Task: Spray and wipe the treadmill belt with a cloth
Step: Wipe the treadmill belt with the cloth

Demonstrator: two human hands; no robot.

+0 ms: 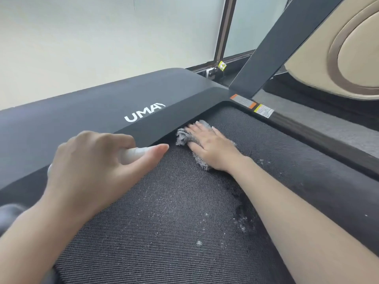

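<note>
Right away we see the fingers of the right hand lying straight and slightly spread. They press flat on a grey cloth just right of the frame's centre. The cloth is bunched under the palm, with its fringe showing on both sides of the hand. It lies on the treadmill belt at the belt's far end, just beside the lip of the black motor cover.

At centre left, the fingers of the left hand are curled round a white spray bottle, the thumb stretched along its side toward the cloth. Only a short length of the bottle shows, and we cannot tell which way its nozzle faces. Both bare forearms come in from the bottom corners.

Farther out, the dark woven belt fills the lower half of the frame, with white specks and a wet patch beside the right forearm. A side rail borders the belt at right. Warning stickers sit where a black post rises toward the upper right, and a pale wall fills the upper left.
</note>
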